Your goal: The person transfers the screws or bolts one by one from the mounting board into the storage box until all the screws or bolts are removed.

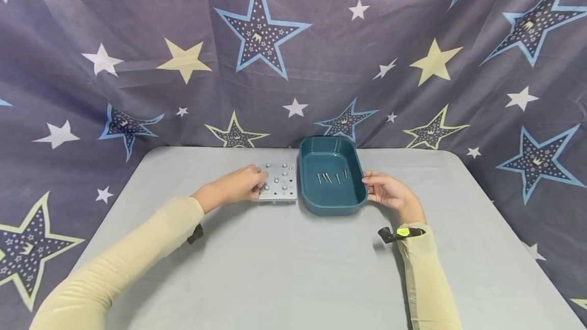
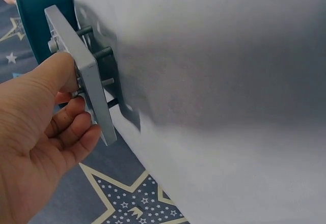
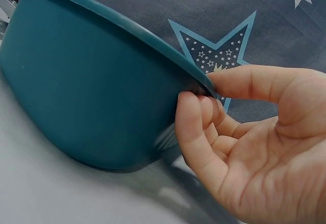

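Metal plate (image 1: 277, 172) and blue-green tray (image 1: 335, 210) side by side near the middle of the back edge of a light grey table (image 1: 293, 269), the plate to the left. Several bolt heads (image 1: 276, 180) stand on the plate's upper face; in the left wrist view, shafts (image 2: 104, 52) project from its underside toward the table. Five slender screws (image 1: 319, 179) lie apart on the floor of the tray, toward its right half and clear of the front wall.

Left hand (image 1: 238, 186): thumb and fingers bent, at the plate's left end. The thumb tip rests against the plate; whether the fingertips pinch a screw or the plate itself cannot be told, as the thumb and plate cover the spot. Right hand (image 1: 387, 191): thumb and forefinger pinch the rim midway along the tray's right side, the thumb over the rim and the forefinger beneath.

Cream sleeves (image 1: 133, 248) cover both forearms, which reach in from the table's front corners. A black device (image 1: 387, 235) is strapped at the right wrist. Behind the back edge hangs a dark curtain (image 1: 151, 6) printed with stars.
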`<state>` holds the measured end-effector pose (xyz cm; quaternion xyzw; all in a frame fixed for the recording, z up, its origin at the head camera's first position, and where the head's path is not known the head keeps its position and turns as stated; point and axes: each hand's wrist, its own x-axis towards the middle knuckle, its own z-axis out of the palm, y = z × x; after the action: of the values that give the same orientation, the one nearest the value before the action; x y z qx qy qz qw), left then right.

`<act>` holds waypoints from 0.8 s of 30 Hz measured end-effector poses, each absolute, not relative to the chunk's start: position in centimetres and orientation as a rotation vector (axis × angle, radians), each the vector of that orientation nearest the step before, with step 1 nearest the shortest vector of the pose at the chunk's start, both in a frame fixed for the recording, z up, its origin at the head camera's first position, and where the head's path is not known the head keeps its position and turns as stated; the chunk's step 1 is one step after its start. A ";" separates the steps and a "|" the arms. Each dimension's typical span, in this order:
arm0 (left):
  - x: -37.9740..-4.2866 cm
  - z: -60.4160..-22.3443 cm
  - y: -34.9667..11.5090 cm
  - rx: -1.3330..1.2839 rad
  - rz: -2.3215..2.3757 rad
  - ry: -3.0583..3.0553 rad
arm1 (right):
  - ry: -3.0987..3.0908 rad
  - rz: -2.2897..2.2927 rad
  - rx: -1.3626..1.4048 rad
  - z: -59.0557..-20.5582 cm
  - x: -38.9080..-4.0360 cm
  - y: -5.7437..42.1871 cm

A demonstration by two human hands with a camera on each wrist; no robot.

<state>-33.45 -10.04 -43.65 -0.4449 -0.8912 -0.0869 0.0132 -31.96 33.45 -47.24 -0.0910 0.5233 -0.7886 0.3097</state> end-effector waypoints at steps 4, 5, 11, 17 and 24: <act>-33.4 -43.7 -10.1 -1.387 -0.274 -2.766 | 1.393 -2.086 -0.233 -47.2 -31.9 33.4; -33.4 -43.7 -10.1 -1.385 -0.270 -2.762 | 1.391 -2.087 -0.236 -47.2 -32.0 33.4; -33.5 -44.1 -10.1 -1.368 -0.198 -2.718 | 1.399 -2.088 -0.233 -47.2 -31.9 33.4; -33.1 -44.2 -10.2 -1.362 -0.178 -2.667 | 1.388 -2.084 -0.240 -47.4 -31.9 33.5; -33.0 -44.3 -10.2 -1.353 -0.181 -2.622 | 1.385 -2.081 -0.263 -47.5 -32.0 33.5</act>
<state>-32.97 -10.20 -44.25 -0.4557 -0.8832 -0.0610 0.0929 -32.03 33.48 -47.48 -0.0996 0.5240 -0.7874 0.3091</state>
